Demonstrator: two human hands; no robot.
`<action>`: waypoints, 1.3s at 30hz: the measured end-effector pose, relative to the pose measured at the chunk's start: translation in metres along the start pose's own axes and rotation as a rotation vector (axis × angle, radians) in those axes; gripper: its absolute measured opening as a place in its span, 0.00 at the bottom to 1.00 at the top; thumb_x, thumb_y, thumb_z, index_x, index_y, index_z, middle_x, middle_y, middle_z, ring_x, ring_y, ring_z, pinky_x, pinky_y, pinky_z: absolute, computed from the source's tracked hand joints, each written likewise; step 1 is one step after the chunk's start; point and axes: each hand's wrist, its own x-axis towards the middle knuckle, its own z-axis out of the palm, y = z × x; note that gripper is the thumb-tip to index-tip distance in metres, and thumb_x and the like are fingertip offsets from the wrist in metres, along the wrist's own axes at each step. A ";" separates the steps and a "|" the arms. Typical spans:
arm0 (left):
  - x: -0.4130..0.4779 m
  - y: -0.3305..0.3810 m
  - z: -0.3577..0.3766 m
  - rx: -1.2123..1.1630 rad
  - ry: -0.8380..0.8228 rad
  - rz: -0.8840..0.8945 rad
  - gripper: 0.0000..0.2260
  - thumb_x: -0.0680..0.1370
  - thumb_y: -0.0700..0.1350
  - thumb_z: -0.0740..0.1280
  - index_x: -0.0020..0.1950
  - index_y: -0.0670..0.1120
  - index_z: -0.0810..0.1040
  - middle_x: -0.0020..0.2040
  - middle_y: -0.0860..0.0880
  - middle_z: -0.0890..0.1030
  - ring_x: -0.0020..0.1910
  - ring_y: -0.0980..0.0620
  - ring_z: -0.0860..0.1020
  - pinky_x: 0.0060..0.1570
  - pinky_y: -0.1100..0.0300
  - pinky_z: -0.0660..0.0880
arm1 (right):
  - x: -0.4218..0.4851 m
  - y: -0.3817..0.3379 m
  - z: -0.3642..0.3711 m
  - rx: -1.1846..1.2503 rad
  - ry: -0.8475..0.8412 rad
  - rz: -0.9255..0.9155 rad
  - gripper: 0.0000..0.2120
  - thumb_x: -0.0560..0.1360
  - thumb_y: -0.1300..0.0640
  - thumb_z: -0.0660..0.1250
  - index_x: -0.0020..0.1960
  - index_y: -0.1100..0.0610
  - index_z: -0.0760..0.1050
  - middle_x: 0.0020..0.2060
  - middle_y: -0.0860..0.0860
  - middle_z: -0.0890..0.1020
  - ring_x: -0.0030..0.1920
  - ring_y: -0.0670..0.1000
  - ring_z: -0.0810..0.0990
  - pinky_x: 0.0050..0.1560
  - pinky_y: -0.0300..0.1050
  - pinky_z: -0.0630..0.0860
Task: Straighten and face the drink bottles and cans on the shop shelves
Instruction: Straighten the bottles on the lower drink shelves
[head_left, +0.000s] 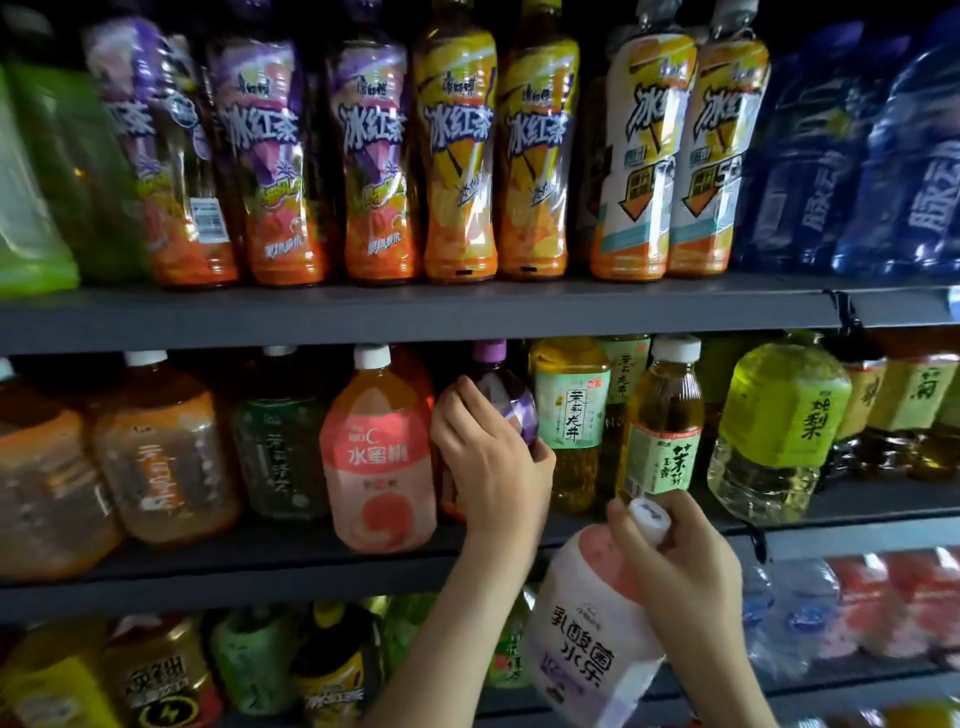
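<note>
The left hand curls round the shoulder of a purple-capped bottle that stands on the middle shelf, between a pink peach drink and a pale green tea bottle. The grip sits high on the body, probably so that the bottle can be turned until its label faces out or pulled forward into line. How the label lies cannot be told, since the hand covers much of it.

The right hand pinches the neck of a white and pink bottle just below its cap. It hangs tilted in the air in front of the lower shelves and touches no shelf, likely taken out to make room, or waiting for its own slot.

The shelves are dark grey metal with a flat front lip. The upper shelf carries an upright row of iced tea bottles with blue bottles at its right end. The aisle is dim, and the backs of the shelves are lost in shadow.
</note>
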 end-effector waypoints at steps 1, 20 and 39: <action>-0.005 0.000 -0.001 -0.024 0.036 -0.015 0.44 0.58 0.52 0.77 0.66 0.30 0.67 0.59 0.34 0.72 0.58 0.39 0.66 0.60 0.44 0.72 | 0.000 0.000 0.000 0.012 -0.002 -0.002 0.13 0.71 0.51 0.72 0.35 0.55 0.71 0.26 0.48 0.77 0.29 0.47 0.74 0.29 0.44 0.66; -0.011 -0.009 -0.011 0.014 -0.023 0.062 0.46 0.62 0.57 0.78 0.68 0.31 0.66 0.61 0.34 0.72 0.59 0.36 0.72 0.59 0.44 0.72 | 0.008 -0.017 -0.018 0.055 0.012 -0.066 0.09 0.72 0.49 0.70 0.38 0.50 0.73 0.29 0.45 0.80 0.30 0.44 0.77 0.30 0.42 0.68; -0.041 -0.066 -0.104 -1.068 -1.124 -0.138 0.33 0.68 0.39 0.77 0.64 0.63 0.67 0.59 0.68 0.76 0.60 0.68 0.73 0.54 0.69 0.72 | -0.010 -0.067 0.000 0.313 -0.332 -0.154 0.09 0.71 0.50 0.70 0.39 0.54 0.74 0.27 0.42 0.76 0.29 0.40 0.73 0.29 0.31 0.68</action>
